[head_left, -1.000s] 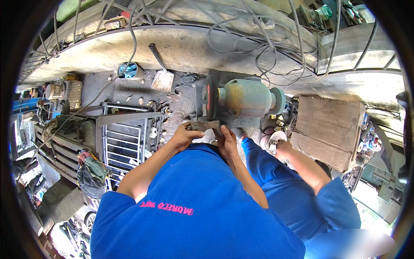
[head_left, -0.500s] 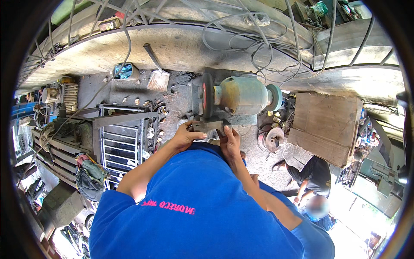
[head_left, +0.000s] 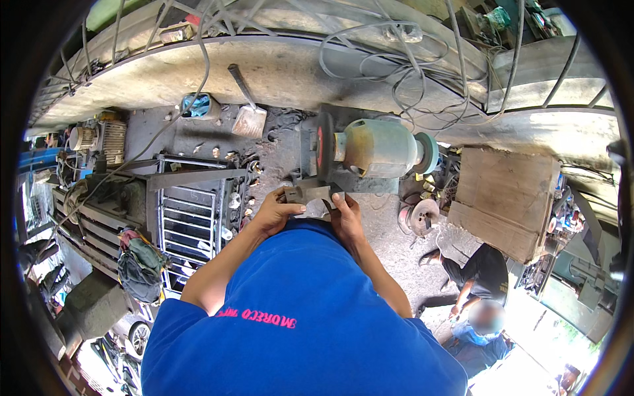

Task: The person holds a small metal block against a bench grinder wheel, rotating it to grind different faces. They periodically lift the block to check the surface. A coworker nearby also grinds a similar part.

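Between my two hands is a grey metal plate [head_left: 308,192] with a curved cut-out along its near edge. My left hand [head_left: 275,214] pinches its left end, thumb on top. My right hand [head_left: 347,219] grips the right end with the thumb pressed on it. Just beyond the plate stands a bench grinder [head_left: 378,149] with a green, worn motor body. Its left wheel [head_left: 325,142] is right above the plate's far edge; I cannot tell whether they touch. The grinder's right wheel [head_left: 428,153] is away from both hands.
A shovel [head_left: 249,122] and a bin with a blue bag [head_left: 201,106] stand by the far wall. To the left lies a metal frame [head_left: 189,228]; to the right are a cable reel [head_left: 422,216] and a brown board [head_left: 502,198]. Another person [head_left: 485,274] sits at lower right.
The plate has tilted, so its curved cut-out shows more plainly. Both hands have shifted slightly left relative to the grinder wheel, still holding the plate. The whole view has moved a little.
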The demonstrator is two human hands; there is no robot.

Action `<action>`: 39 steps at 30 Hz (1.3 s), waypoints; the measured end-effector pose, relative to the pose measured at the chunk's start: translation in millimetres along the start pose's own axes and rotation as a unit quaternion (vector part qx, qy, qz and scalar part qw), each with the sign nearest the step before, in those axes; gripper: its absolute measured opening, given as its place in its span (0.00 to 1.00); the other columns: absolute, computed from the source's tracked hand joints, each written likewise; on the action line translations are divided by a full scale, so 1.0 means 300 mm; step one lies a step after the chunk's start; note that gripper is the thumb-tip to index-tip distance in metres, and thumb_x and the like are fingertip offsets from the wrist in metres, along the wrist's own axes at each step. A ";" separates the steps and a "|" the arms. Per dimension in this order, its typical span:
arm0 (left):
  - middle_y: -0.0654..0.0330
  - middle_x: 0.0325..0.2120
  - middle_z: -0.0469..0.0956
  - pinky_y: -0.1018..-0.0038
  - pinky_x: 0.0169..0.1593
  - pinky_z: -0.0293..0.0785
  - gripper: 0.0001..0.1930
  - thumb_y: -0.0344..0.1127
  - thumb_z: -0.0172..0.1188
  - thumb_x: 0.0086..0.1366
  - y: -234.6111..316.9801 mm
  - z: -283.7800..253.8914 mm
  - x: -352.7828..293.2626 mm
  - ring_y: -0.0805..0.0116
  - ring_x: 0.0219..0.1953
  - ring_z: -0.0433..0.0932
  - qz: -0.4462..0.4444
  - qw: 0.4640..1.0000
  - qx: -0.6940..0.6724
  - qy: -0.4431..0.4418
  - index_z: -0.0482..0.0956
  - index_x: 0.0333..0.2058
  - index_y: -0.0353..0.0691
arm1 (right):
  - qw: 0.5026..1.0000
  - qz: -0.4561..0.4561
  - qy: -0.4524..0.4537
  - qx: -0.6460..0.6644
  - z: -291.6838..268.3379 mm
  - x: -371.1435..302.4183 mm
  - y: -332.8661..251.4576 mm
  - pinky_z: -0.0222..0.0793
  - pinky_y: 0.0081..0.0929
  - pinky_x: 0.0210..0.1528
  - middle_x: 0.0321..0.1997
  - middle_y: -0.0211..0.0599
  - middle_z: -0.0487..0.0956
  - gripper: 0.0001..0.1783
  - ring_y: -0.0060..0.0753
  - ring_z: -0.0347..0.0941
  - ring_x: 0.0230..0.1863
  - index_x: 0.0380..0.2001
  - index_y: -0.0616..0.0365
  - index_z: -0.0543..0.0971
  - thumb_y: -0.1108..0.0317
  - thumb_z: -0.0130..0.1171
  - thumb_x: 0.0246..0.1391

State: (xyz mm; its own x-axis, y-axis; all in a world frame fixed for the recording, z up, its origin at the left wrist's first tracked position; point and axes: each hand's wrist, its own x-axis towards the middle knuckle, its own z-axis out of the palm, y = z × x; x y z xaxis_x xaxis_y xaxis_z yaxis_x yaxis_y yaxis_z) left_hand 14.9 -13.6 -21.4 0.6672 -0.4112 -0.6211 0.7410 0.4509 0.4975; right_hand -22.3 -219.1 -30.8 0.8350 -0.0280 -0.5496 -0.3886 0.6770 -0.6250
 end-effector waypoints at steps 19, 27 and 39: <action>0.57 0.41 0.78 0.71 0.50 0.73 0.29 0.17 0.71 0.46 0.001 0.025 0.011 0.67 0.43 0.78 0.000 0.999 0.036 -0.017 0.72 0.50 0.32 | 0.999 -0.015 -0.023 -0.028 -0.009 -0.027 -0.044 0.64 0.36 0.63 0.53 0.42 0.77 0.25 0.35 0.72 0.56 0.53 0.69 0.71 0.64 0.64 0.58; 0.55 0.46 0.77 0.69 0.55 0.71 0.33 0.21 0.70 0.47 -0.009 0.027 0.024 0.64 0.48 0.77 0.007 0.999 0.051 -0.020 0.69 0.54 0.31 | 0.999 -0.004 0.010 0.032 -0.006 -0.025 -0.035 0.65 0.32 0.61 0.54 0.43 0.77 0.26 0.34 0.72 0.55 0.55 0.70 0.71 0.69 0.65 0.57; 0.57 0.44 0.78 0.70 0.55 0.72 0.27 0.18 0.69 0.50 -0.019 0.080 0.095 0.66 0.48 0.77 -0.032 0.998 0.037 -0.040 0.73 0.50 0.31 | 0.995 -0.062 0.041 0.061 -0.027 -0.025 -0.053 0.63 0.35 0.63 0.54 0.42 0.76 0.24 0.35 0.72 0.56 0.54 0.69 0.71 0.68 0.63 0.58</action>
State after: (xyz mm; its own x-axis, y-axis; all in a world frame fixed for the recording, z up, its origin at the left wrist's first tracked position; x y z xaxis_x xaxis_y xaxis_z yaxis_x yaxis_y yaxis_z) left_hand 31.5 -46.8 -27.3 0.6199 -0.5001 -0.6046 0.7840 0.3632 0.5034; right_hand -25.6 -235.5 -21.2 0.8376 -0.1732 -0.5181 -0.2297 0.7488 -0.6217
